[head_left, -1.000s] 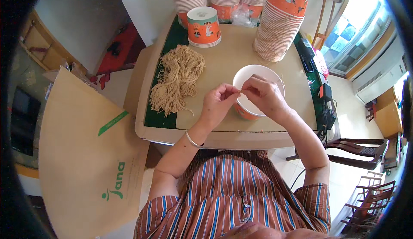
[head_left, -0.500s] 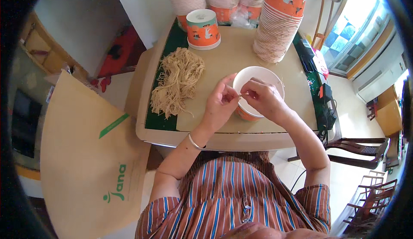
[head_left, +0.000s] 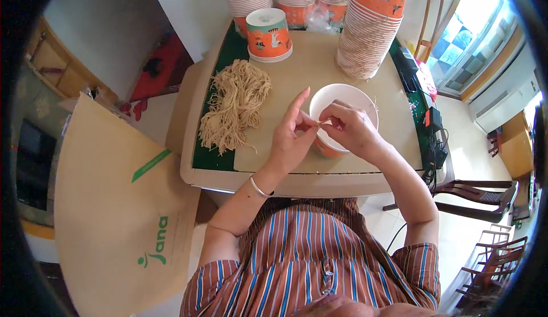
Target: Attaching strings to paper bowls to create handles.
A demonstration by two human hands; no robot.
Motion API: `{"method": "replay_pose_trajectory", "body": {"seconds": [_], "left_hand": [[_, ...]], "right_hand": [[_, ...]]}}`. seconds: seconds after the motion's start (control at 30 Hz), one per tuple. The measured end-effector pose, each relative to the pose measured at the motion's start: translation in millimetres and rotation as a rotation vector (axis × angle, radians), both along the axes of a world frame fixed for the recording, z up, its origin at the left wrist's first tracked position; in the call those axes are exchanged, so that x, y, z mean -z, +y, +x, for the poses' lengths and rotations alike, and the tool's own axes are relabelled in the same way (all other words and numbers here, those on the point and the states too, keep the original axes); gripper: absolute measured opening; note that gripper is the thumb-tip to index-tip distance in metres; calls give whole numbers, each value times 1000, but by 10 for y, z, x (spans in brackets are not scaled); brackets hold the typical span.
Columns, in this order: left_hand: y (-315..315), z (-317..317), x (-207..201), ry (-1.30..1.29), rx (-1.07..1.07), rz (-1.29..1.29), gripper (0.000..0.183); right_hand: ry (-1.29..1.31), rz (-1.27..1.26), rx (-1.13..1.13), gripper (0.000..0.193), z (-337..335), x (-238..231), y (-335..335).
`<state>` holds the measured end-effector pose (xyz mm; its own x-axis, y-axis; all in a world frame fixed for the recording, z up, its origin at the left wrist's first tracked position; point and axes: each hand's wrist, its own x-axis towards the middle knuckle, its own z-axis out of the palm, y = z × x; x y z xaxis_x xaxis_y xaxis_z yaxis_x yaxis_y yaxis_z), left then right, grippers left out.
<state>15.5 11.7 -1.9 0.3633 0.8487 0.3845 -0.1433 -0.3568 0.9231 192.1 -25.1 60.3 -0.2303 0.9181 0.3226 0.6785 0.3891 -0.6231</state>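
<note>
My left hand [head_left: 293, 133] and my right hand [head_left: 355, 131] meet over the near left rim of a paper tub [head_left: 335, 92], white inside and orange outside. Both pinch a thin beige cord at their fingertips; only a tiny bit of it shows. The left index finger is raised, while the right fingers curl over the tub's opening. A loose heap of beige cords [head_left: 237, 108] lies left of my hands on the table. What is inside the tub is mostly hidden by my right hand.
An upturned orange tub [head_left: 268, 37] stands behind the cords. Tall stacks of nested tubs [head_left: 368, 37] rise at the back. Black adapters and cables [head_left: 434, 125] lie along the table's right edge, near a wooden chair [head_left: 474, 197]. A large cardboard sheet [head_left: 114, 214] leans at the left.
My left index finger has lifted and straightened away from the tub's rim. Both hands stay together at the tub, still pinching. The cord heap and tubs have not been moved.
</note>
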Motion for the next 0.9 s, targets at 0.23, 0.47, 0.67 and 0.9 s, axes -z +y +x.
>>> {"method": "replay_pose_trajectory", "body": {"seconds": [0.23,0.47,0.67,0.9], "left_hand": [[-22,-10,-17,30,-11,54,81],[-48,-17,-47,44,-19,-46,85],[-59,-5,-53,29,-27,-35,84],[-128,1,-97,110,-130,74,80]], "right_hand": [[-5,6,-11,14,3,40,8],[17,13,-19,12,2,50,-3],[6,5,-12,12,0,57,1],[-7,55,-4,14,15,70,3]]}}
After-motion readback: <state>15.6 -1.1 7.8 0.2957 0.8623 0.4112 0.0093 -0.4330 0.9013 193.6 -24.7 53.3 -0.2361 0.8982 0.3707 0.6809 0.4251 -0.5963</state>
